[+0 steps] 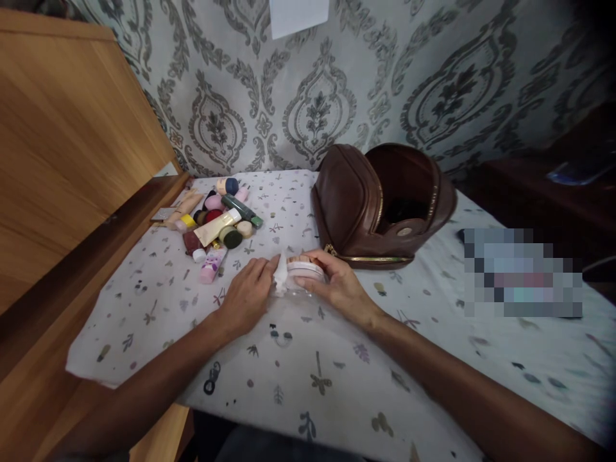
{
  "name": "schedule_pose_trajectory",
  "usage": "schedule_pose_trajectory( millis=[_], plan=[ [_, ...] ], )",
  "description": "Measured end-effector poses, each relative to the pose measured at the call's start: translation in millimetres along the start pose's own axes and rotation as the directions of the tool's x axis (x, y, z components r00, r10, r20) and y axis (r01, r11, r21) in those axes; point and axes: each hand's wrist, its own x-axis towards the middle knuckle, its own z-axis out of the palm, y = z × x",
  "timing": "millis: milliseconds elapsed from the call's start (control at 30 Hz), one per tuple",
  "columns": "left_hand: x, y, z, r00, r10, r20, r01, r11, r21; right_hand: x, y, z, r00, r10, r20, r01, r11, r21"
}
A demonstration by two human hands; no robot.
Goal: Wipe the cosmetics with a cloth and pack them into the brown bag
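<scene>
My right hand [339, 282] grips a round pale jar [307, 271] with a copper-coloured lid or edge, near the middle of the table. My left hand [250, 292] is closed on a thin, clear and whitish plastic wrap [280, 276] at the jar's left side. Behind my right hand stands a brown leather bag [346, 192], its top unzipped and gaping. Several cosmetic tubes and jars lie in a pile left of the bag, among them a cream tube [216, 228], a dark green tube [242, 210] and a pink tube [212, 265].
A white patterned cloth [289, 385] covers the table. At the left rises a wooden panel [72, 115]. A blurred-out flat object [524, 273] lies at the right. Behind the table hangs a grey patterned curtain [269, 83]. The table's front edge is near my body.
</scene>
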Motion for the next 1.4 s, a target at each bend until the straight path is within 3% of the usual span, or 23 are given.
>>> schedule_pose_trajectory(
  millis=[67,167,400,600,800,900,1067,1233,1400],
  plan=[
    [2,2,-4.2,0.998,-0.018,-0.064,0.016,1.000,-0.027,0,2,1,1.000,0.014,-0.002,-0.014,0.998,0.053],
    [3,6,-5.5,0.996,0.027,-0.087,-0.027,1.000,-0.002,0,5,2,0.999,0.050,0.004,-0.050,0.999,-0.012],
    [-2,1,7.4,1.000,0.023,-0.001,-0.023,0.994,0.106,-1,3,-2,0.999,-0.028,0.024,0.032,0.979,-0.203],
    [-3,-4,9.5,0.993,0.082,0.081,-0.093,0.987,0.134,2,3,-7,0.995,-0.094,-0.027,0.076,0.921,-0.382],
    [3,5,-0.4,0.999,0.027,-0.034,-0.024,0.997,0.071,-1,4,-2,0.998,-0.057,-0.017,0.054,0.986,-0.156],
    [4,9,-3.4,0.997,0.059,-0.056,-0.053,0.992,0.115,-1,3,1,0.999,-0.011,-0.030,0.009,0.998,-0.068],
    [2,4,2.2,0.998,0.062,-0.019,-0.057,0.980,0.190,1,3,-4,1.000,-0.008,-0.029,0.004,0.990,-0.143],
    [-2,-2,7.6,0.993,0.085,0.080,-0.100,0.972,0.210,3,-1,-13,0.997,-0.057,0.060,0.067,0.981,-0.184],
    [-1,-2,1.0,0.997,0.058,0.045,-0.065,0.986,0.156,3,-3,-12,0.998,-0.059,-0.006,0.057,0.983,-0.176]
  ],
)
